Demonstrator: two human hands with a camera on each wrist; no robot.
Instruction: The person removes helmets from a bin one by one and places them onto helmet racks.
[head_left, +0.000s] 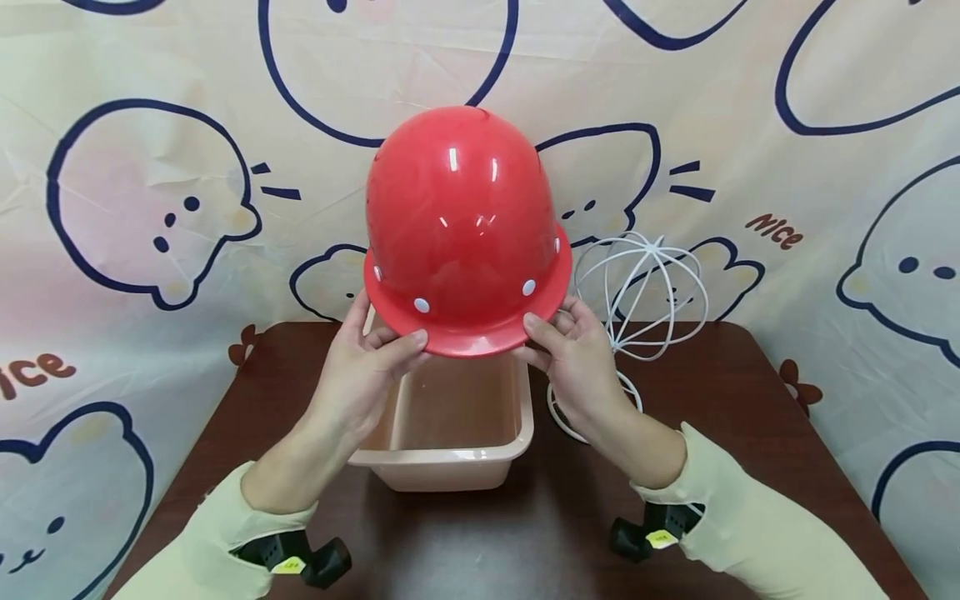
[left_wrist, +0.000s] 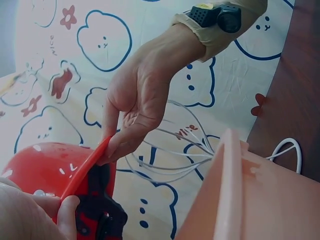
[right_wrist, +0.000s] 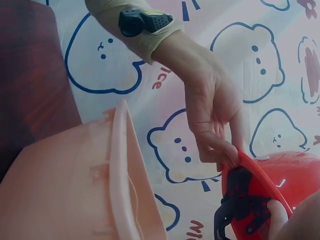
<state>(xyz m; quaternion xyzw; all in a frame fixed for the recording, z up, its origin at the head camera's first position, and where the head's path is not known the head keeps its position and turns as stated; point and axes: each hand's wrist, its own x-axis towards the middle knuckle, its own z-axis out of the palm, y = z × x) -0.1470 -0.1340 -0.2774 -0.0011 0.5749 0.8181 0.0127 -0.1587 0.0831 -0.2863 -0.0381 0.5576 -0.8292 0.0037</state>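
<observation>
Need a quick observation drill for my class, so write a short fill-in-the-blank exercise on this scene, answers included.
1. The helmet gripped by the left hand and right hand is coloured ____.
2. Of the bin and the helmet, the one resting on the table is the ____.
3. The wire stand is nearer the person's ____ hand.
4. Black wrist devices in the head view number ____.

Missing words: red; bin; right; two.

Smooth, high-gloss plastic hard hat (head_left: 461, 208) — glinting brightly; smooth plastic tub (head_left: 450, 456) with a soft sheen; wood-look tabletop (head_left: 712, 433), faintly shiny — wrinkled cloth backdrop (head_left: 202, 50).
</observation>
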